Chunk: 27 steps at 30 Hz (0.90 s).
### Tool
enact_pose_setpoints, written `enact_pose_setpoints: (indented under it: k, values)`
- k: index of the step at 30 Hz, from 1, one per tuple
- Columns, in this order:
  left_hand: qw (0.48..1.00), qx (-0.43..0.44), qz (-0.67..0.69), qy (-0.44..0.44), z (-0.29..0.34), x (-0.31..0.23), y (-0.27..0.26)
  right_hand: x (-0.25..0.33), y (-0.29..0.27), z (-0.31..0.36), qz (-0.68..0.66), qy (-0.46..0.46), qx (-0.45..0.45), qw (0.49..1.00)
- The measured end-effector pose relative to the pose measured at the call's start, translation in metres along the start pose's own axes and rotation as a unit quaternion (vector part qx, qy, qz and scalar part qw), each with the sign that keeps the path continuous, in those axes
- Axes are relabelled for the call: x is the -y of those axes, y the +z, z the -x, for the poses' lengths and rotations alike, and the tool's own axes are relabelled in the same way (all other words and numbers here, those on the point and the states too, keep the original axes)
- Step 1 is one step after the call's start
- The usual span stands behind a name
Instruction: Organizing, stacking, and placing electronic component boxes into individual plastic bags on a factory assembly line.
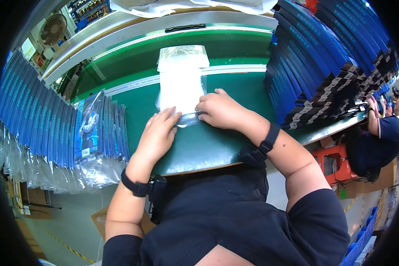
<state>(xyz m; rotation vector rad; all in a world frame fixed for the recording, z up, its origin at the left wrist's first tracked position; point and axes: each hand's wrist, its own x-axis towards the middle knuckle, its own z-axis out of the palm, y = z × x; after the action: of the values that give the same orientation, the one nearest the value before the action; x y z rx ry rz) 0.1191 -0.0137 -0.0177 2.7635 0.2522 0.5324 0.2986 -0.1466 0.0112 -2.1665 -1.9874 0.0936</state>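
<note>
A stack of clear plastic bags (181, 86) lies on the green work table, glare whitening its middle. At its near left corner my left hand (158, 134) rests with its fingers stretched and slightly apart, the fingertips touching the plastic. My right hand (221, 110) is at the near right corner, its fingers bent and closed on the bag edge; one finger sticks up. Between both hands the near edge of the plastic shows dark and shiny. The undersides of my fingertips are hidden.
Upright blue packages in clear sleeves (44, 111) line the left side. Tall stacks of blue boxes (306, 62) stand on the right. Behind the table (199, 155) runs a green conveyor belt (235, 51). A person (377, 137) is near a red stool (334, 164) at the far right.
</note>
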Motion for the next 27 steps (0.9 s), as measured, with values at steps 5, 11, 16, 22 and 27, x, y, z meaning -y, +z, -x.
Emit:
enact_pose_setpoints:
  k: [5, 11, 16, 22, 27]
  values:
    - [0.999, -0.013, 0.042, 0.004, -0.009, 0.014, 0.012, 0.048, -0.106, 0.056, -0.048, -0.118, -0.136, 0.982]
    - [0.997, -0.013, 0.006, 0.080, -0.019, 0.000, 0.003, 0.023, -0.239, 0.148, -0.298, 0.173, -0.328, 0.880]
    - [0.995, 0.010, 0.046, 0.089, -0.028, 0.002, 0.004, 0.045, -0.249, 0.068, 0.141, 0.494, -0.169, 0.841]
    - [0.995, 0.013, 0.016, 0.101, -0.030, 0.009, 0.008, 0.003, -0.248, 0.091, 0.052, 0.278, -0.165, 0.945]
    - [0.990, 0.069, 0.121, -0.020, -0.043, 0.010, 0.010, 0.011, -0.251, 0.092, 0.108, 0.276, -0.174, 0.939]
